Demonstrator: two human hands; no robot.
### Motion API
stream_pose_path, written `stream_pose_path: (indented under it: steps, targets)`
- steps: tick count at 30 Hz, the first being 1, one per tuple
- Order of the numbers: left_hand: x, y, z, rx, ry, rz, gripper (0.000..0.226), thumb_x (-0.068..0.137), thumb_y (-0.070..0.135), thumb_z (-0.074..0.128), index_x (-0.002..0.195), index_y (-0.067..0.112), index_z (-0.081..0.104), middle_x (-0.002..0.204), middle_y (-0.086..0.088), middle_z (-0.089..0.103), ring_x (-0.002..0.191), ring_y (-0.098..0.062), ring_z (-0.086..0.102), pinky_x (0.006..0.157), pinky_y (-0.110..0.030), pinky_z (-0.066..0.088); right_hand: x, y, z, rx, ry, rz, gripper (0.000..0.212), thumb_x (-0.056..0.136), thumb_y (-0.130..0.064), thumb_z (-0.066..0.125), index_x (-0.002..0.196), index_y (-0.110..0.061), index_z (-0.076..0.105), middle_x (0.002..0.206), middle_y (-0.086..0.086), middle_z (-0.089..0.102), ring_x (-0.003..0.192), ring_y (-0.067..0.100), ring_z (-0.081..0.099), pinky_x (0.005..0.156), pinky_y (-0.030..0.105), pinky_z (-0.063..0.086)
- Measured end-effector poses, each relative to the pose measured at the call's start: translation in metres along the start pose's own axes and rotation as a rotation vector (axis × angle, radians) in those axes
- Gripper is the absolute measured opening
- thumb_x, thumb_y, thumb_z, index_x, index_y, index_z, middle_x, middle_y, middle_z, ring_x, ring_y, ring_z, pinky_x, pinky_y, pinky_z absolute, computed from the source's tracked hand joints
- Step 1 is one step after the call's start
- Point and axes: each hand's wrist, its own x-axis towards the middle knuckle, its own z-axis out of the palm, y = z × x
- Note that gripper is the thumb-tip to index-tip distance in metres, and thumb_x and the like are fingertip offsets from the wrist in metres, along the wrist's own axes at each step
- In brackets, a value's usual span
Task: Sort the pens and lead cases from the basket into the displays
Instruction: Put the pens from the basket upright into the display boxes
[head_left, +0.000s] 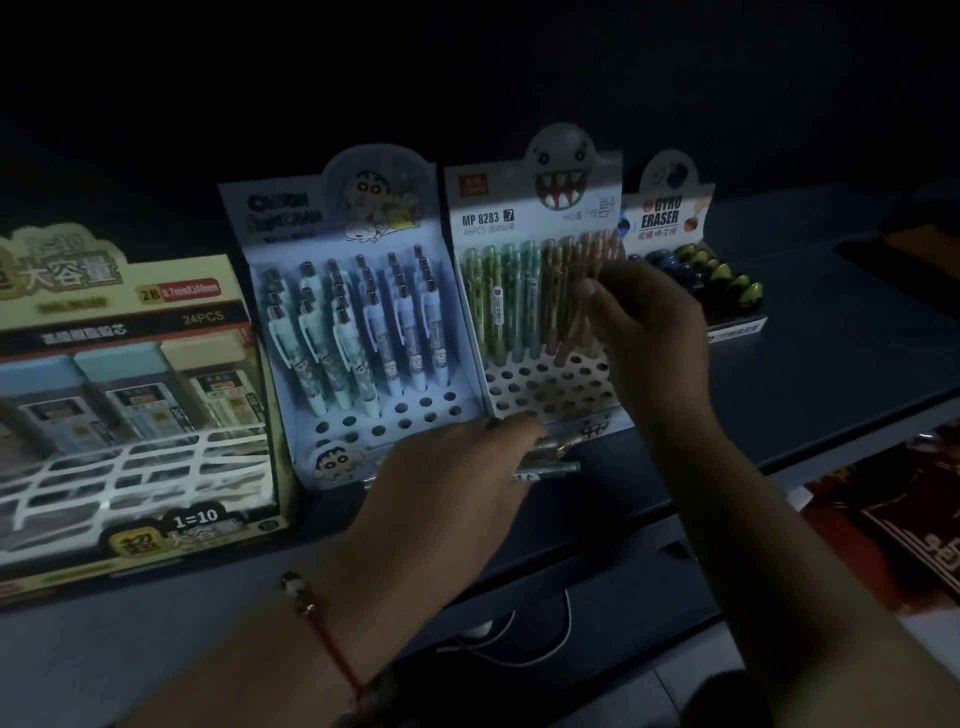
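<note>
Dim scene, four displays in a row on dark desk (779, 395). Far left: lead case display (130, 332), yellow-green card w/ "24PCS", holding flat lead cases (124, 400) w/ blue, teal and cream caps, upright in front row; white basket (135, 473) w/ open lattice wall held up in front of it, contents not readable. Next right: cartoon pen display (358, 291), pale blue, w/ white-blue clip pens (363, 332) standing tilted back in six columns, front hole rows unfilled. Next right: monster-face display (540, 249) marked "MP 8283 .7", green pens (498, 306) on left side, orange pens (571, 296) on right, front holes bare. Far right: "GYRO ERASER" display (685, 249) w/ dark round erasers. Left hand (447, 483), w/ red cord bracelet (322, 623) at wrist, low at foot of monster-face display, fingers curled round a bundle of greenish pens (550, 457) lying roughly horizontal, tips poking out to right. Right hand (649, 332) raised at orange pens, fingers bent, thumb forward; blurred, so can't tell if pinching a pen or just touching. White cable (519, 644) below desk edge.
</note>
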Motion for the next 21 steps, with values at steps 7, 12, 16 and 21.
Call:
stream_pose_path:
  steps: [7,12,16,21]
  targets:
    - [0.000,-0.003,0.000,0.000,0.030,-0.002,0.034,0.090,0.028,0.065,0.123,0.030,0.060,0.100,0.004,0.072,0.084,-0.017,0.067,0.069,-0.034,0.054,0.009,0.016,0.009,-0.136,-0.003,0.021,0.023,0.097,-0.032,0.061,0.107,-0.014,0.071,0.088,-0.005,0.072,0.078,0.005,0.068,0.067,0.028,0.055]
    - [-0.001,-0.005,-0.001,-0.010,0.036,-0.010,0.032,0.094,0.031,0.058,0.126,0.035,0.056,0.101,0.006,0.069,0.086,-0.013,0.063,0.071,-0.029,0.049,0.009,0.018,0.013,-0.178,-0.011,0.022,0.024,0.098,-0.032,0.059,0.103,-0.012,0.070,0.076,-0.003,0.069,0.067,0.007,0.066,0.061,0.036,0.055]
    - [-0.001,-0.005,-0.001,-0.006,0.037,-0.018,0.033,0.095,0.032,0.056,0.128,0.036,0.054,0.104,0.008,0.068,0.088,-0.011,0.062,0.072,-0.028,0.047,0.009,0.020,0.013,-0.184,-0.009,0.015,0.023,0.098,-0.033,0.059,0.099,-0.013,0.070,0.075,-0.004,0.069,0.069,0.009,0.066,0.063,0.039,0.056]
    - [0.000,-0.008,-0.001,-0.020,0.028,-0.027,0.036,0.095,0.031,0.058,0.131,0.035,0.053,0.109,0.007,0.068,0.092,-0.014,0.063,0.074,-0.028,0.047,0.006,0.028,0.008,-0.200,-0.047,0.069,0.020,0.097,-0.026,0.060,0.106,-0.013,0.072,0.085,-0.006,0.072,0.074,0.001,0.065,0.060,0.025,0.050]
